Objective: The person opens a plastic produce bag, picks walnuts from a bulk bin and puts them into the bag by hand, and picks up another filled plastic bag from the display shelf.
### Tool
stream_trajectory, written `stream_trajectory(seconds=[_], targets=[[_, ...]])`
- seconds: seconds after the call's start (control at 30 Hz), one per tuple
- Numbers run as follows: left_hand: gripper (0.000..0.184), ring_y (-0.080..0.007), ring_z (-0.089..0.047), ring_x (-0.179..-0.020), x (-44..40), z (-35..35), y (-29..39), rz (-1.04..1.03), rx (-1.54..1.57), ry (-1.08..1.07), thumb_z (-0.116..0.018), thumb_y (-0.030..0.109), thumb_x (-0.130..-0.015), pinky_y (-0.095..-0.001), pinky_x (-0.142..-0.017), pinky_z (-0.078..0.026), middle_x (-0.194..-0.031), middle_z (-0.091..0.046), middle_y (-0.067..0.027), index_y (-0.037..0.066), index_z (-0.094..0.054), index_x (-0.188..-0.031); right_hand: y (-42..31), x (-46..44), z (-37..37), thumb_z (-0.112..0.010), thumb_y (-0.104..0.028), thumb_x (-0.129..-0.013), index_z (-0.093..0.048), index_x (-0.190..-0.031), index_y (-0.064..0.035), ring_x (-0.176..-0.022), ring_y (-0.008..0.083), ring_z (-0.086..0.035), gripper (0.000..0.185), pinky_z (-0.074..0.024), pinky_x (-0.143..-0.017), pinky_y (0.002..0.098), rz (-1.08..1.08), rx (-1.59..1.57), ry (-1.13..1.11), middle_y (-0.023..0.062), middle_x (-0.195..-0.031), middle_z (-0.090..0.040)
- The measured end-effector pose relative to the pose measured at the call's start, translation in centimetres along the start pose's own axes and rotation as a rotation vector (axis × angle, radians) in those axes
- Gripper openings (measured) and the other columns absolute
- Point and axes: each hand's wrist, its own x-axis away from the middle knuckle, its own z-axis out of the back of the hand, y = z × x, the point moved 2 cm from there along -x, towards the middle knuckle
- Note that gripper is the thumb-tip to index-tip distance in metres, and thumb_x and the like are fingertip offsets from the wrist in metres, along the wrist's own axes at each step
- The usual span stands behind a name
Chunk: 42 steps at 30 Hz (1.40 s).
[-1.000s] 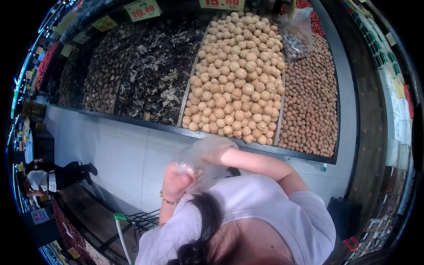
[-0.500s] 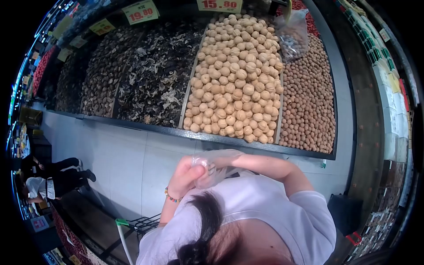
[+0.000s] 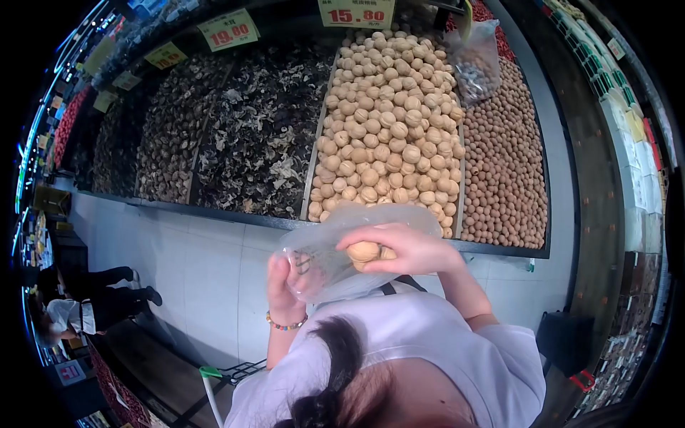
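Note:
My left hand (image 3: 282, 285), with a beaded bracelet at its wrist, grips the left side of a clear plastic bag (image 3: 321, 242). The thin film spreads open in front of my chest. Over the bag's right part, my right hand (image 3: 410, 248) holds pale walnuts (image 3: 364, 251) between thumb and fingers; at least two show. Whether the walnuts are inside the film or in front of it, I cannot tell. Just beyond the bag lies a heap of loose walnuts (image 3: 389, 121) in a display bin.
Dark dried fungus (image 3: 250, 135) fills the bin left of the walnuts, and smaller brown nuts (image 3: 503, 157) fill the right one. Price signs (image 3: 357, 13) stand behind. A tied bag of nuts (image 3: 477, 68) hangs at the back. A cart (image 3: 246, 371) is at lower left; a person (image 3: 71, 314) stands farther left.
The bag has gone from bunched between my hands to spread wide. My right hand has shifted right and now shows walnuts in its fingers. My left hand has moved slightly down.

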Motion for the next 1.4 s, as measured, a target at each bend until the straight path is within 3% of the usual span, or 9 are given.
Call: stream_trajectory(seconds=[0.13, 0.3, 0.4, 0.5, 1.03, 1.13, 1.23, 1.33, 1.4], targets=[[0.041, -0.0088, -0.031, -0.036, 0.3, 0.1, 0.8, -0.061, 0.154, -0.010, -0.044, 0.032, -0.090, -0.0251, -0.035, -0.025, -0.045, -0.034, 0.0031, 0.012, -0.033, -0.055, 0.4, 2.7, 5.2, -0.055, -0.012, -0.082, -0.047, -0.113, -0.0052, -0.092, 0.0118, -0.052, 0.033, -0.0439, -0.075, 0.0238, -0.168, -0.608, 0.432, 0.0056, -0.098, -0.055], [0.041, -0.0088, -0.029, -0.035, 0.2, 0.7, 1.5, -0.083, 0.077, -0.004, -0.041, 0.033, -0.090, -0.0260, -0.035, -0.024, -0.045, -0.033, 0.0034, 0.012, -0.033, -0.056, 10.3, 2.2, 8.8, -0.057, -0.016, -0.080, -0.044, -0.114, -0.0099, -0.081, 0.0137, -0.056, 0.037, -0.0447, -0.069, 0.0235, -0.221, -0.098, 0.931, 0.0069, -0.095, -0.057], [0.041, -0.0091, -0.029, -0.036, 0.2, 0.6, 1.5, -0.095, 0.057, 0.059, -0.040, 0.033, -0.091, -0.0258, -0.036, -0.024, -0.045, -0.033, 0.0037, 0.013, -0.034, -0.056, 12.5, 0.9, 7.2, -0.056, -0.016, -0.080, -0.045, -0.113, -0.0135, -0.073, 0.0195, -0.058, 0.035, -0.0458, -0.069, 0.0282, -0.544, 0.204, 0.886, 0.0118, -0.099, -0.056], [0.032, -0.0102, -0.037, -0.045, 0.3, 1.7, 1.3, -0.061, 0.154, -0.029, -0.037, 0.037, -0.091, -0.0264, -0.040, -0.030, -0.055, -0.042, 0.0031, 0.012, -0.045, -0.071, 14.1, -1.5, 5.0, -0.058, -0.023, -0.078, -0.047, -0.110, -0.0151, -0.073, 0.0289, -0.059, 0.035, -0.0474, -0.060, 0.0399, -0.523, 0.846, 0.745, 0.0108, -0.099, -0.054], [0.032, -0.0084, -0.035, -0.041, -1.2, 1.9, 1.9, -0.047, 0.146, -0.093, -0.033, 0.035, -0.092, -0.0254, -0.038, -0.029, -0.054, -0.041, 0.0056, 0.013, -0.050, -0.078, 14.8, -1.3, 6.1, -0.059, -0.019, -0.077, -0.047, -0.110, -0.0146, -0.076, 0.0280, -0.057, 0.035, -0.0468, -0.059, 0.0383, -0.489, 0.824, 1.016, 0.0078, -0.101, -0.048], [0.037, -0.0083, -0.028, -0.039, -1.6, 1.7, 2.0, -0.038, 0.180, 0.025, -0.037, 0.030, -0.092, -0.0252, -0.041, -0.028, -0.048, -0.032, 0.0042, 0.014, -0.035, -0.059, 15.0, -0.4, 7.6, -0.059, -0.017, -0.078, -0.045, -0.110, -0.0105, -0.078, 0.0270, -0.058, 0.036, -0.0461, -0.062, 0.0369, -0.478, 0.802, 1.129, 0.0099, -0.102, -0.050], [0.029, -0.0088, -0.038, -0.043, -2.2, 3.8, 0.9, -0.002, 0.134, 0.192, -0.035, 0.034, -0.092, -0.0265, -0.045, -0.035, -0.055, -0.043, 0.0050, 0.013, -0.052, -0.083, 14.8, 0.4, 9.2, -0.058, -0.018, -0.079, -0.039, -0.112, -0.0040, -0.081, 0.0316, -0.057, 0.041, -0.0451, -0.065, 0.0402, -0.534, 0.754, 1.248, 0.0184, -0.099, -0.053], [0.027, -0.0088, -0.040, -0.046, -3.0, 4.1, 0.8, -0.002, 0.106, -0.036, -0.036, 0.034, -0.092, -0.0260, -0.046, -0.035, -0.057, -0.045, 0.0046, 0.014, -0.053, -0.084, 14.0, 0.7, 11.2, -0.059, -0.019, -0.078, -0.039, -0.107, -0.0020, -0.084, 0.0363, -0.056, 0.040, -0.0443, -0.067, 0.0432, -0.601, 0.675, 1.205, 0.0208, -0.100, -0.055], [0.030, -0.0083, -0.033, -0.044, -3.3, 3.2, 0.8, 0.006, 0.103, 0.166, -0.038, 0.031, -0.092, -0.0248, -0.043, -0.030, -0.053, -0.035, 0.0048, 0.013, -0.040, -0.068, 14.2, 0.7, 12.5, -0.061, -0.021, -0.077, -0.043, -0.106, -0.0032, -0.085, 0.0340, -0.056, 0.038, -0.0450, -0.066, 0.0426, -0.492, 0.909, 1.189, 0.0165, -0.102, -0.054]])
